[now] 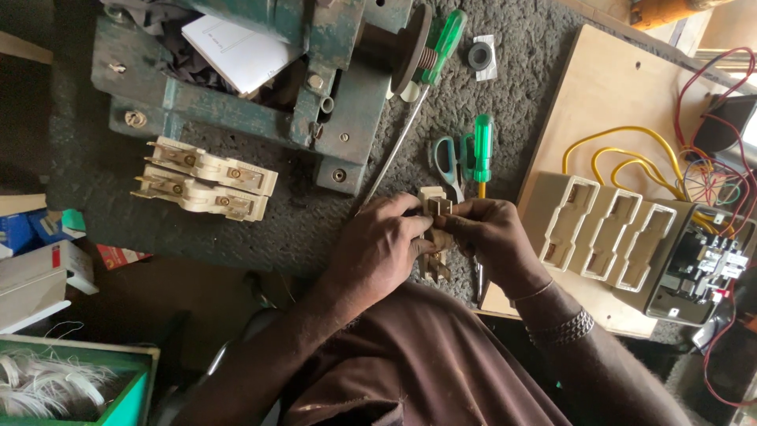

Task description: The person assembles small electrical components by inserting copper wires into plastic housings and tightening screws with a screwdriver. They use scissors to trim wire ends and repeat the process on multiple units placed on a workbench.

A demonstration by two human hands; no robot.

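Observation:
Both hands meet over a cream plastic fuse carrier [435,207] with brass contacts, held upright above the bench edge. My left hand [378,248] grips its left side with fingers curled round it. My right hand [490,237] pinches its right side, thumb and fingers closed on it. Two more cream fuse carriers [203,178] lie side by side on the dark mat to the left. A cream three-slot fuse base [607,231] sits on a plywood board [607,87] to the right.
A green machine base [260,95] stands at the back. Two green-handled screwdrivers [481,150], [441,43] and scissors [446,158] lie behind my hands. Yellow and red wires [631,150] run to a contactor [702,272] at right. Boxes [39,276] and a green tray [79,386] sit lower left.

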